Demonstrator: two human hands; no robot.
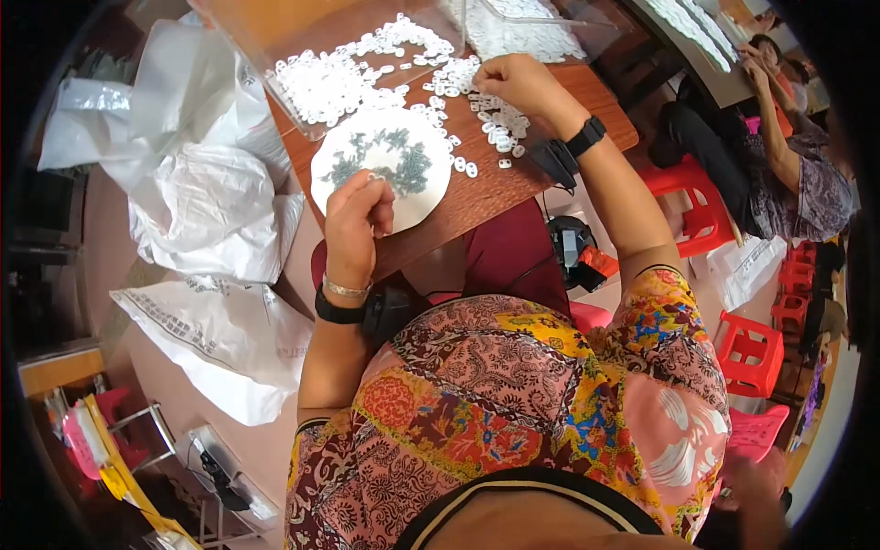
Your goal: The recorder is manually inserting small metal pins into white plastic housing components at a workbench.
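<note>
The left hand (359, 213) pinched small dark parts at the near edge of a round white plate (426, 194), the right hand (519, 84) curled over scattered white rings (500, 126) on the wooden table (513, 183), while crumpled white plastic bags (206, 192) lay left.

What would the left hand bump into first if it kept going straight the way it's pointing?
Most likely the small grey metal parts heaped on the round white plate. The left hand sits at the plate's near edge, fingers curled toward that pile. Height above it is unclear.
</note>
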